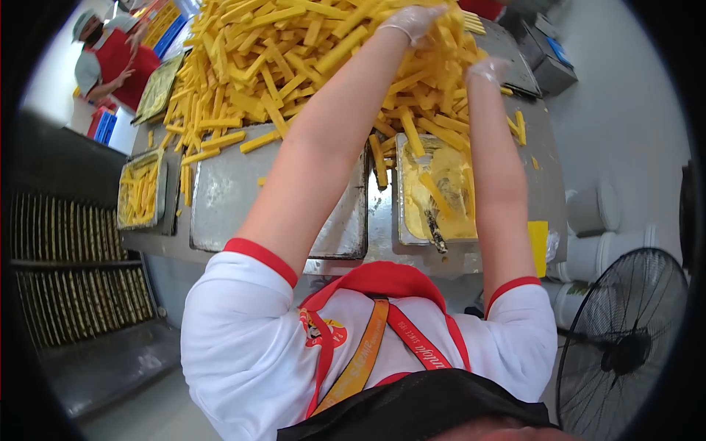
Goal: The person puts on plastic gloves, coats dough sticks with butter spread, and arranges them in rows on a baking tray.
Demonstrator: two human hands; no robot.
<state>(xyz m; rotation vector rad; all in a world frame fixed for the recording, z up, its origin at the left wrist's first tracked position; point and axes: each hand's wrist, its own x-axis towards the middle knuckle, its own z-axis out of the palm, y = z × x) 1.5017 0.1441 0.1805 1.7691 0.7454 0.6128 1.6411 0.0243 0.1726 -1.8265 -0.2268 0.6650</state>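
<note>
A big heap of thick yellow food sticks (276, 62) covers the far part of the table. My left hand (414, 23), in a clear thin glove, reaches over the top of the heap, with its fingers among or just above the sticks. To its right, my right hand (490, 70), also gloved, is at the heap's right side and smeared by motion. Whether either hand grips any sticks cannot be made out. Below the heap, between my forearms, a metal tray (403, 213) holds yellow paste, a few sticks and a dark-smeared tool (435, 229).
A flat metal sheet (228, 195) lies under my left forearm. At the left stands a small tray of sticks (140, 192). A rack (73, 257) is left of the table, a black fan (629, 353) at the right. Another person (114, 62) stands at the far left.
</note>
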